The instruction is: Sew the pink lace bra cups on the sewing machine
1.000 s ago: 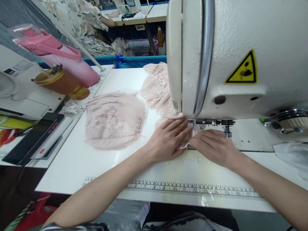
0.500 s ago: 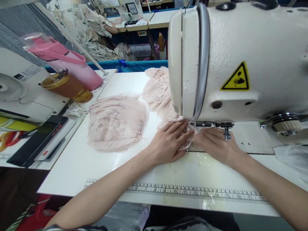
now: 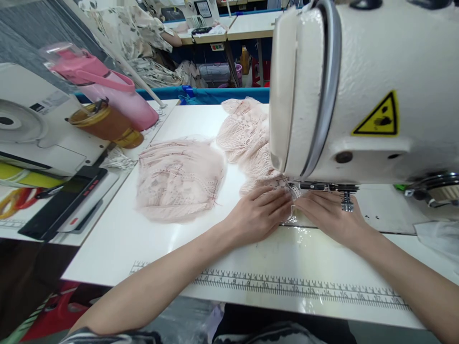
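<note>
A white sewing machine (image 3: 362,91) fills the upper right. Pale pink lace fabric (image 3: 247,138) runs from the far table edge under the machine's head. My left hand (image 3: 260,215) lies flat on the lace just left of the presser foot, fingers stretched out and pressing it down. My right hand (image 3: 328,215) rests flat beside it, fingertips on the lace edge below the needle area. A second pile of pink lace pieces (image 3: 179,179) lies loose on the white table (image 3: 143,239) to the left.
A printed ruler (image 3: 294,286) runs along the table's near edge. At left stand a pink bottle (image 3: 107,91), an amber cup (image 3: 103,124) and a black control panel (image 3: 68,198). A person in floral clothes (image 3: 143,38) sits at the back.
Both hands stay pressed on the lace at the presser foot and have slid slightly inward under the machine head. The view has shifted a little to the left.
</note>
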A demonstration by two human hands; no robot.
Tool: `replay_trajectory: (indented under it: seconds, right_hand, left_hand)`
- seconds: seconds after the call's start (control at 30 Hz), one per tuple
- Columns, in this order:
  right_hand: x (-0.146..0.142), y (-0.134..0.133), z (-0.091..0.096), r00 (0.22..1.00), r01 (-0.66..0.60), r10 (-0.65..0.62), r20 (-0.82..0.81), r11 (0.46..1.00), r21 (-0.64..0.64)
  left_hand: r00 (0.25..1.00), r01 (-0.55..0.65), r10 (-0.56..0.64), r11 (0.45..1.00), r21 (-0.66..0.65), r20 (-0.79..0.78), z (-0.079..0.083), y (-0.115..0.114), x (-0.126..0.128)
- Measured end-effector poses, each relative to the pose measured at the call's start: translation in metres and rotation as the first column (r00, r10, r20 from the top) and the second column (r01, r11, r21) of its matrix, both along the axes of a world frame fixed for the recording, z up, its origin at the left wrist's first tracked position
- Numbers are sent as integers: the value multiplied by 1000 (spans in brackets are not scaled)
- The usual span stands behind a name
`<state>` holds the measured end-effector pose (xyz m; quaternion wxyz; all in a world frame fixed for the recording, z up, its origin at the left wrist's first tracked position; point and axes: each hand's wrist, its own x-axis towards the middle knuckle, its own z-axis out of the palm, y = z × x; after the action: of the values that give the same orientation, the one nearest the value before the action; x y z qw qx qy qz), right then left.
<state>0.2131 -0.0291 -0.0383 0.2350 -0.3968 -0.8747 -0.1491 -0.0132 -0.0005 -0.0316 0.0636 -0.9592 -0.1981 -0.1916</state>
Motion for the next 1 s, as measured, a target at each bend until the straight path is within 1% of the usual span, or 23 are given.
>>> replay_trajectory:
  seconds: [0.07,0.17,0.23,0.43,0.57,0.73,1.0]
  right_hand:
    - [-2,-2,3,1000,1,-1,16,1000,16]
    - [-6,-6,4,999,-51,52,15,998,-35]
    - [-9,-8,2,996,-86,85,-12,994,-73]
    - [-13,-6,-6,985,-143,135,-110,987,-67]
    - [-15,-4,-7,987,-131,125,-97,989,-61]
    - [-15,-2,-5,991,-123,122,-56,992,-6]
    - [-14,0,-3,993,-105,98,-69,990,-99]
  left_hand:
    - [999,22,-22,999,29,25,0,0,-1]
    - [1000,14,-14,999,32,10,3,0,-3]
    - [1000,-6,6,1000,29,-10,5,1,-4]
    - [999,-47,47,999,24,1,3,3,-6]
    - [998,-65,65,998,15,12,1,5,-5]
    - [996,-83,83,997,6,23,1,6,-5]
    - [995,-104,104,995,1,-2,-1,4,-5]
